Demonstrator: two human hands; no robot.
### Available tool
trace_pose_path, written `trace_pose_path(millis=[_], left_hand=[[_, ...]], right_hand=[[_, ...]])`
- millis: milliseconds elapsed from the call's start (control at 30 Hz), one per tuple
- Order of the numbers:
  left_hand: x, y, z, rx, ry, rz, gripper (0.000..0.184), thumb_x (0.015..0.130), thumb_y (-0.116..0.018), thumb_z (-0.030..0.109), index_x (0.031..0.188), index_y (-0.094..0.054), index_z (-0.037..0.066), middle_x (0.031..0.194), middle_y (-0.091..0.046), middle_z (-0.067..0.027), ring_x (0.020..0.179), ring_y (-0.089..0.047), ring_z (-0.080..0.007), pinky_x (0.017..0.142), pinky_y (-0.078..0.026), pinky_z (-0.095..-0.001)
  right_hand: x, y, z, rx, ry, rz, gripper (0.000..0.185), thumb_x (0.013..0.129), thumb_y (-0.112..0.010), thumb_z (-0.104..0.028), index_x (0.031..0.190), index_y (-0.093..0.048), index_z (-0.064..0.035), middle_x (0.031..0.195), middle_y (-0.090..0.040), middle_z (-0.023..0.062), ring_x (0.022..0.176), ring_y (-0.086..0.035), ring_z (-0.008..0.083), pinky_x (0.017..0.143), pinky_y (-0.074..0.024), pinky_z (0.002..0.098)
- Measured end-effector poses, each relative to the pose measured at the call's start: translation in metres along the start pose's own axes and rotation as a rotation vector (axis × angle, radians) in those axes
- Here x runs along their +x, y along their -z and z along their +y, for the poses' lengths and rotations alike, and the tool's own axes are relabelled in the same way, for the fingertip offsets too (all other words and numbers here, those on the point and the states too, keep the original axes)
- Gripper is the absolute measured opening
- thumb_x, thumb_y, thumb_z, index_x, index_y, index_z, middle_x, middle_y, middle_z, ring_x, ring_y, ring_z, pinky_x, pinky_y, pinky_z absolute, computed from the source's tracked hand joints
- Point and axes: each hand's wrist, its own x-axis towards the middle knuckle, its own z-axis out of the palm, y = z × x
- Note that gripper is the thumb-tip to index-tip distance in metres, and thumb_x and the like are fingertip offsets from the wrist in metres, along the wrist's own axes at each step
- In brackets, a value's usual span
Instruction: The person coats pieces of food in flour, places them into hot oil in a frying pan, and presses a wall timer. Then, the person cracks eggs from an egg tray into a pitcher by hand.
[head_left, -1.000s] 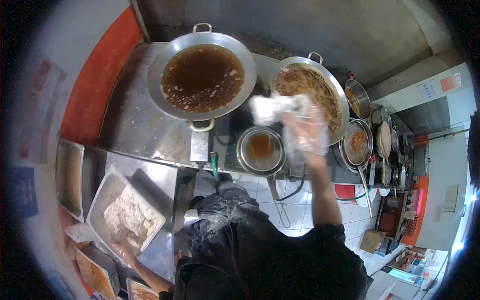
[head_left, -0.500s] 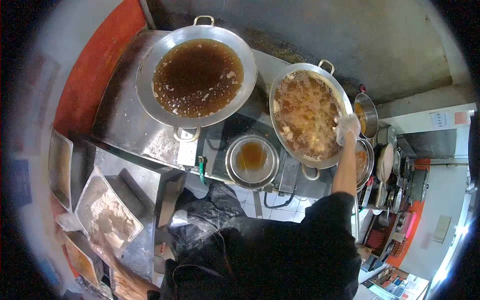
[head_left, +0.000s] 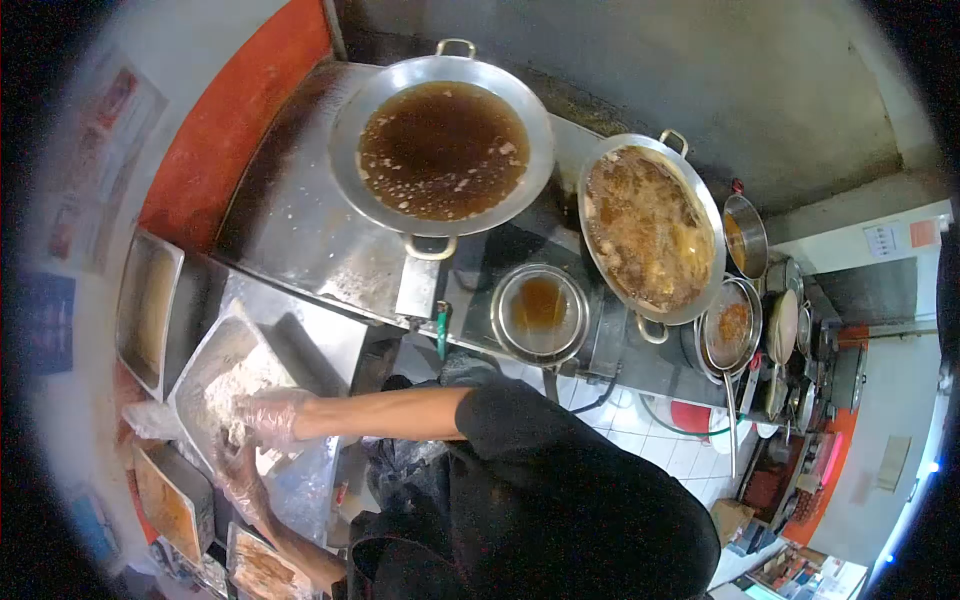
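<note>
a person (head_left: 560, 490) dressed in black stood before a stove (head_left: 475, 265), both gloved hands meeting at a metal tray (head_left: 213, 350) of pale, floury powder (head_left: 245, 380), which lay on a steel bench (head_left: 330, 345) at the person's left. the right hand (head_left: 272, 415) reached across the body, its fingers bent down at the powder; the left hand (head_left: 240, 480) was just beside it, at the tray's lower edge. whether either grip was clamped on something could not be told, since fingers, gloves and powder overlapped.

the work looked partway along. the right-hand wok (head_left: 703, 198) already held frothing brown liquid (head_left: 650, 240), while the left-hand wok (head_left: 343, 150) held darker liquid (head_left: 435, 150) with scattered pale bits (head_left: 508, 148). a good deal of powder remained in the tray, so the handling there seemed unfinished; how much was left could not be judged.

the tray's open side faced up. its long axis appeared to slant from upper left to lower right, one end toward the left wall (head_left: 200, 60), the other toward the person.
</note>
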Motion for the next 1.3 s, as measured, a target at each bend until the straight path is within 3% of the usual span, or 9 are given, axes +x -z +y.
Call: trace_pose_path(millis=[100, 167, 267, 467, 733, 900, 1000, 1100, 1300], left_hand=[[-0.001, 0.016, -0.037, -0.123, -0.161, 0.019, 0.057, 0.09, -0.069, 0.007, 0.14, -0.045, -0.004, 0.125, -0.059, -0.0197, 0.112, -0.057, -0.0228, 0.095, -0.049, -0.0354], [-0.002, 0.031, -0.055, -0.445, 0.079, -0.017, 0.056, 0.093, -0.066, 0.014, 0.142, -0.043, -0.003, 0.125, -0.059, -0.0194, 0.111, -0.059, -0.0231, 0.095, -0.05, -0.0362], [0.003, 0.04, -0.051, -0.432, 0.128, 0.045, 0.055, 0.096, -0.063, 0.019, 0.143, -0.042, -0.002, 0.127, -0.058, -0.0179, 0.11, -0.061, -0.0248, 0.096, -0.049, -0.0359], [0.026, 0.035, -0.069, -0.254, 0.132, 0.087, 0.056, 0.097, -0.061, 0.022, 0.145, -0.042, 0.0, 0.142, -0.048, -0.0174, 0.127, -0.051, -0.0267, 0.101, -0.045, -0.0371], [0.049, -0.024, -0.043, 0.298, 0.337, -0.306, 0.075, 0.079, -0.077, 0.026, 0.14, -0.045, -0.003, 0.133, -0.053, -0.0234, 0.12, -0.053, -0.0302, 0.101, -0.041, -0.0371], [0.048, -0.031, -0.047, 0.195, 0.443, -0.32, 0.073, 0.073, -0.081, 0.022, 0.133, -0.05, -0.005, 0.109, -0.068, -0.0208, 0.094, -0.068, -0.0278, 0.085, -0.052, -0.0353], [0.051, -0.028, -0.056, 0.4, 0.081, -0.342, 0.07, 0.072, -0.08, 0.02, 0.131, -0.052, -0.004, 0.098, -0.07, -0.0195, 0.084, -0.067, -0.0269, 0.078, -0.053, -0.0354], [0.054, -0.028, -0.053, 0.711, 0.195, -0.311, 0.083, 0.06, -0.087, 0.024, 0.131, -0.052, -0.002, 0.087, -0.07, -0.0172, 0.077, -0.066, -0.0254, 0.071, -0.054, -0.0377], [0.024, -0.013, -0.093, 0.28, 0.144, -0.154, 0.081, 0.068, -0.085, 0.036, 0.131, -0.052, -0.002, 0.091, -0.07, -0.0196, 0.082, -0.068, -0.0355, 0.076, -0.054, -0.0436]], right_hand=[[0.032, -0.04, 0.015, -0.172, 0.067, -0.14, 0.082, 0.076, -0.075, -0.039, 0.143, -0.042, -0.0048, 0.146, -0.042, 0.0219, 0.13, -0.048, 0.0336, 0.11, -0.0402, 0.0404], [0.043, -0.056, 0.019, -0.414, 0.216, -0.149, 0.077, 0.074, -0.076, -0.039, 0.138, -0.05, -0.0058, 0.139, -0.05, 0.0224, 0.123, -0.054, 0.0341, 0.106, -0.0449, 0.0398], [0.0, -0.012, -0.014, -0.085, -0.075, -0.066, 0.044, 0.078, -0.076, -0.036, 0.107, -0.068, -0.0051, 0.111, -0.067, 0.0176, 0.097, -0.067, 0.0333, 0.087, -0.0556, 0.0445], [-0.117, 0.098, -0.053, 0.828, 0.093, 0.482, 0.031, 0.085, -0.069, -0.002, 0.115, -0.062, -0.0026, 0.11, -0.068, 0.0082, 0.098, -0.066, 0.0177, 0.089, -0.0528, 0.0323], [-0.412, 0.257, 0.035, -0.286, -0.977, 1.165, 0.035, 0.085, -0.072, -0.011, 0.117, -0.062, -0.0023, 0.11, -0.068, 0.0109, 0.101, -0.066, 0.019, 0.092, -0.0508, 0.0323], [-0.51, 0.301, 0.137, -0.65, -1.348, 1.01, 0.033, 0.086, -0.072, -0.012, 0.116, -0.063, -0.0023, 0.111, -0.068, 0.0117, 0.101, -0.065, 0.0197, 0.092, -0.0506, 0.0333], [-0.512, 0.314, 0.162, -0.705, -1.432, 0.94, 0.032, 0.086, -0.071, -0.013, 0.116, -0.064, -0.0023, 0.111, -0.068, 0.0121, 0.102, -0.065, 0.02, 0.092, -0.0505, 0.0339], [-0.486, 0.319, 0.151, -0.801, -1.378, 1.006, 0.032, 0.086, -0.071, -0.013, 0.115, -0.065, -0.0023, 0.112, -0.068, 0.0126, 0.102, -0.065, 0.0204, 0.092, -0.0504, 0.0345], [-0.272, 0.275, -0.001, -0.498, -0.46, 1.268, 0.03, 0.087, -0.07, -0.014, 0.114, -0.067, -0.0023, 0.112, -0.068, 0.0135, 0.103, -0.065, 0.0212, 0.092, -0.0502, 0.0357]])
